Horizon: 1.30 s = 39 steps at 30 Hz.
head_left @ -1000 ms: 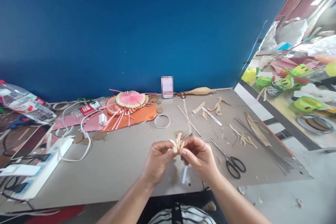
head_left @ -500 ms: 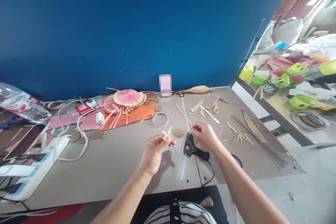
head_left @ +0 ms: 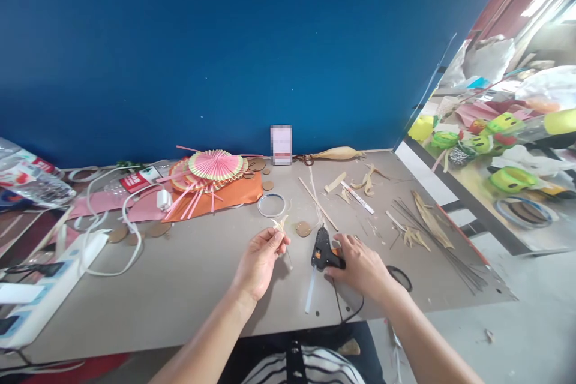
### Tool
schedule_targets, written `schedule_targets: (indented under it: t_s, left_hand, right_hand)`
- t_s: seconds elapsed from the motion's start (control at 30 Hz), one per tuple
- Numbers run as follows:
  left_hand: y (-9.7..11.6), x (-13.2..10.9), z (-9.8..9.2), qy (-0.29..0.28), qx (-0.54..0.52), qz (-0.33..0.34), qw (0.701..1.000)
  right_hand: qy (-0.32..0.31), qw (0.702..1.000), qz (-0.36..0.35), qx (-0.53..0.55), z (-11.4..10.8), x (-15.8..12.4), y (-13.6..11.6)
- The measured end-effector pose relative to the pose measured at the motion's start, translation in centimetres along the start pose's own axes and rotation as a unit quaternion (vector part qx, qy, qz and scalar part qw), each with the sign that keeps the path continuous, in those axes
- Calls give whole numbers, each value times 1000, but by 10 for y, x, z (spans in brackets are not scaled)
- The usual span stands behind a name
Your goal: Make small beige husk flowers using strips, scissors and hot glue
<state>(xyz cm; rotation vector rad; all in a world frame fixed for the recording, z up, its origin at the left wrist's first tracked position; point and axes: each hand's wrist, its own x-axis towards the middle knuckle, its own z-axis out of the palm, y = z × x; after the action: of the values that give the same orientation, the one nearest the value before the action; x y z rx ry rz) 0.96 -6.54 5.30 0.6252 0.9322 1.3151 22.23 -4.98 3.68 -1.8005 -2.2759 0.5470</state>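
Note:
My left hand (head_left: 260,261) is closed in a pinch on a small flower of pale dried leaf strips (head_left: 280,225), held just above the grey table (head_left: 180,288). My right hand (head_left: 360,264) rests on the table with its fingers closing round the handle of a black and orange glue gun (head_left: 322,250), whose clear glue stick (head_left: 309,293) points toward me. A small brown card disc (head_left: 303,228) lies between the two hands, a little farther back.
Pink and green folded paper fans (head_left: 215,165) lie on orange paper (head_left: 234,195) at the back left, near a white cable and a power strip (head_left: 49,282). A clear ring (head_left: 271,204), leaf strips (head_left: 427,222), thin dark sticks and half-hidden scissors (head_left: 398,276) lie to the right.
My hands came apart. The right hand let go of the leaf flower, reached back across the table, then came down onto the glue gun. The left hand kept the flower and lowered slightly.

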Motion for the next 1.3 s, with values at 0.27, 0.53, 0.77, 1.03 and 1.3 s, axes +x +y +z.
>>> schedule_targets:
  t_s: [0.27, 0.53, 0.77, 1.03, 1.3]
  left_hand:
    - [1, -2, -1, 6, -5, -14, 1000]
    - [5, -3, 3, 50, -6, -30, 998]
    - [5, -3, 6, 59, 18, -16, 998]
    - [7, -3, 3, 64, 23, 3, 998]
    - [16, 4, 7, -21, -53, -65, 996]
  right_hand:
    - [8, 997, -61, -42, 10, -14, 6]
    - [77, 955, -16, 287, -20, -29, -5]
    - [29, 935, -101, 339, -30, -43, -33]
    - [15, 924, -93, 370, -29, -38, -32]
    - [-50, 834, -72, 544, -25, -34, -30]
